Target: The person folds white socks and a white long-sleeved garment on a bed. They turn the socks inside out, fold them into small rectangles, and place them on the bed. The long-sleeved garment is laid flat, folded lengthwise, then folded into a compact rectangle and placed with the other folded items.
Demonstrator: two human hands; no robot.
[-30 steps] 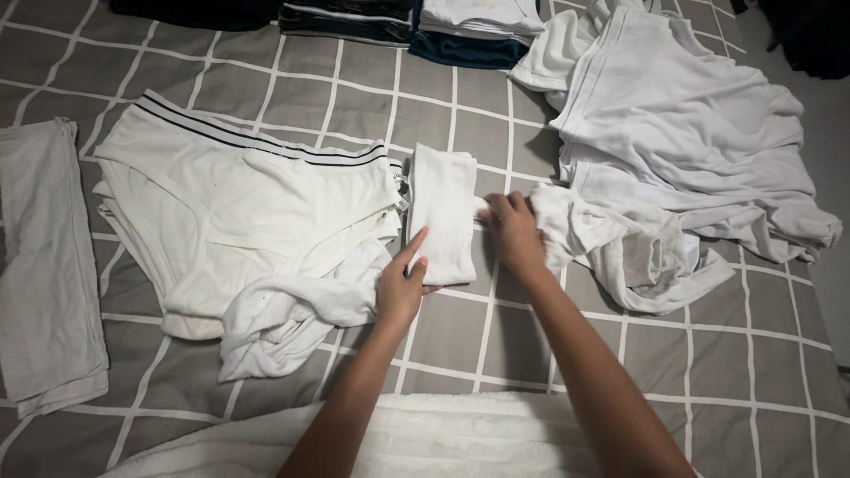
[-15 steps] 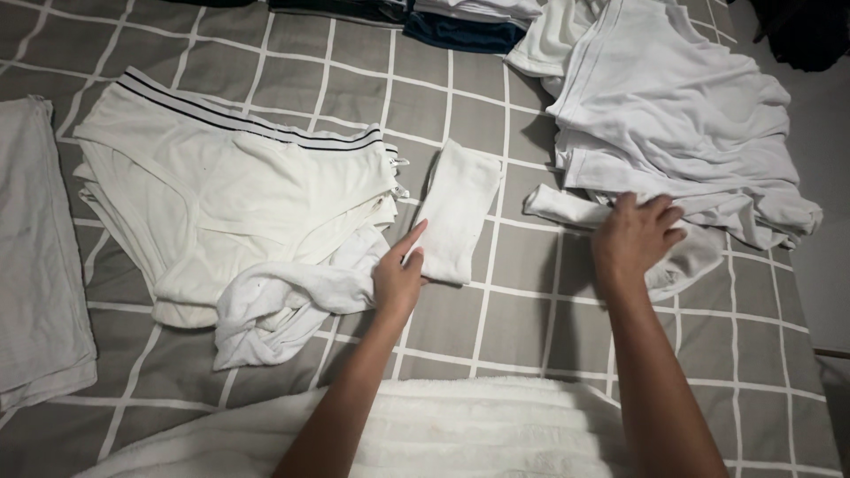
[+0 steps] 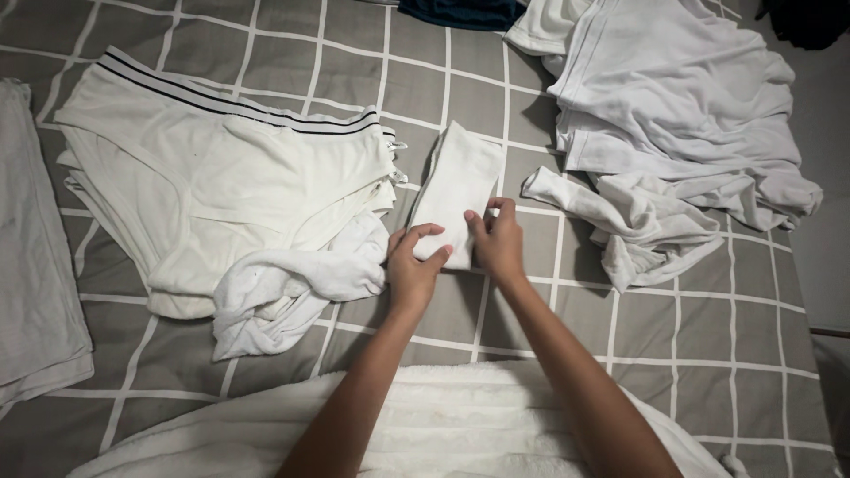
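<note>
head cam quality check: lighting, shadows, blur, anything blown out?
Head view: dim, soft light; no glare or clipped whites. Mostly sharp, checked bedsheet lines crisp; slight softness on the left hand and right hand at the folded white cloth. Soft shadows under the white garment pile; top-right corner nearly black. Grid lines bow mildly toward the edges.
</note>
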